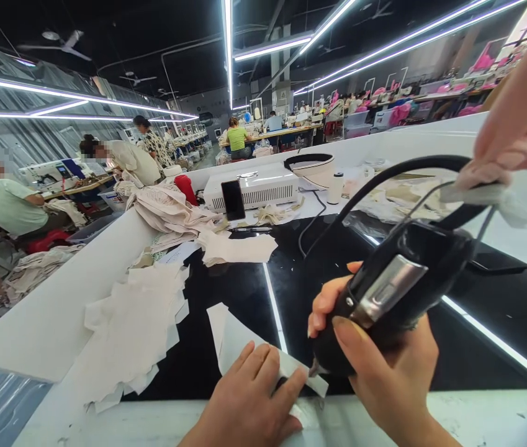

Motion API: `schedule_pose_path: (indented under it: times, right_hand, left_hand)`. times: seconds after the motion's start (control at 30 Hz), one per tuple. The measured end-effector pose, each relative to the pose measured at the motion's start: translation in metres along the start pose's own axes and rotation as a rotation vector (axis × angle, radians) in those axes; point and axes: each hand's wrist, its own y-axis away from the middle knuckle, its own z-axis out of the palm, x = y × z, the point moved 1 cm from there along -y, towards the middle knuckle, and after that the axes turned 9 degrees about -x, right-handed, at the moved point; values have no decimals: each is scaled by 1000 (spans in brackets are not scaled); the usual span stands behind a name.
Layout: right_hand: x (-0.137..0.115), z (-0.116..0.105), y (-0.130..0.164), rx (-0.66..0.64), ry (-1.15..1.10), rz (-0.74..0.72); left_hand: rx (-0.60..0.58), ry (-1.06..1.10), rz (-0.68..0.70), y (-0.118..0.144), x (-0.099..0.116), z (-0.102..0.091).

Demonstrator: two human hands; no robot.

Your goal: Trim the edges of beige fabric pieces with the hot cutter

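Right hand (384, 366): fingers wrapped tight around the black handheld tool (393, 292), nose tipped down so its tip meets the fabric edge.
Left hand (249, 403): fingers flat and spread, pinning the white fabric piece (235, 341) to the dark tabletop (500, 323) so it can't slide.
Cord (384, 177): arcs up and away, clear of the work.
Cut pieces (128, 329): stacked to the left, within reach.
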Motion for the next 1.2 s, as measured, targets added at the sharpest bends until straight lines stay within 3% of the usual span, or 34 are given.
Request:
schedule_pose_path:
  times: [0.13,0.5,0.9,1.2]
  right_hand:
    - [7,6,-14,70,-57,0]
    - [13,13,-16,-20,-81,0]
    - [11,16,-18,19,-86,-18]
    - [18,8,-13,-62,-70,5]
  left_hand:
    - [-2,5,-18,0,5,-2]
    - [71,31,-12,-7,11,-8]
    - [27,92,-12,-5,8,-10]
    - [-5,83,-22,-2,8,-4]
